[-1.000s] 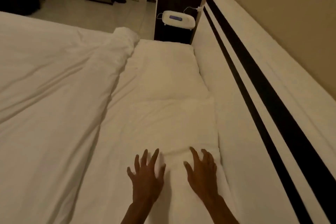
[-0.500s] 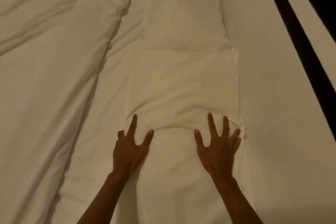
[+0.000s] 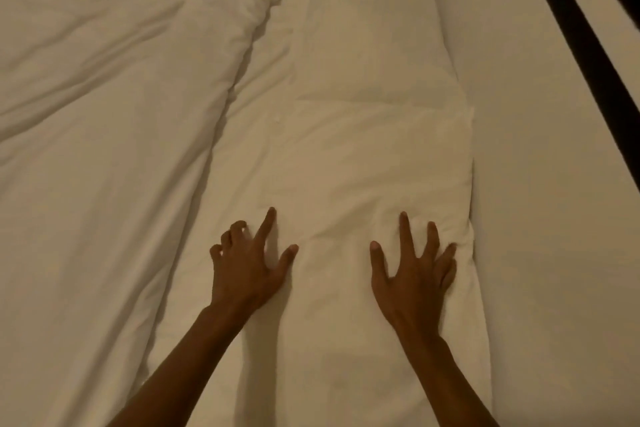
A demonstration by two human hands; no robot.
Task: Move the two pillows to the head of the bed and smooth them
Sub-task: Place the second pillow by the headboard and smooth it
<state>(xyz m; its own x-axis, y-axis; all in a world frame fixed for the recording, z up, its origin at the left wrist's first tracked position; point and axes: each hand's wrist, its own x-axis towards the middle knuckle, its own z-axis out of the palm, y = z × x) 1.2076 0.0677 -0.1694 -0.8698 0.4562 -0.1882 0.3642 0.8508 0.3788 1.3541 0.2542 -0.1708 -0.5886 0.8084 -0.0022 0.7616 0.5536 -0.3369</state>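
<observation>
**Pillows: both at the head of the bed, smoothing under way**

The near pillow [image 3: 363, 166] and the far pillow [image 3: 360, 28] lie end to end in a single row, both with a long side touching the white headboard [image 3: 540, 149] at the right. The seam where they meet shows as a faint ridge across the row. By position, the moving half of the task looks done.

Left hand [image 3: 247, 270]: palm down on the near pillow's left part. Index finger and thumb are stretched out and apart; the other three fingers are curled in, their tips at the cloth (pinching or only pressing, cannot tell).

Right hand [image 3: 412, 274]: flat on the near pillow's right part, all fingers spread wide, holding nothing. The outer fingers reach close to the pillow's headboard-side edge.

Surface: shallow creases fan out ahead of both hands and between them. The stretch of near pillow past the fingertips looks fairly even. The far pillow shows a soft dent and some puckering along its left edge.

The duvet [image 3: 104, 114] lies bunched along the pillows' left side, its edge near the left hand.

Judgement: smoothing of the near pillow is in progress, not finished. The far pillow likely still needs a pass.
</observation>
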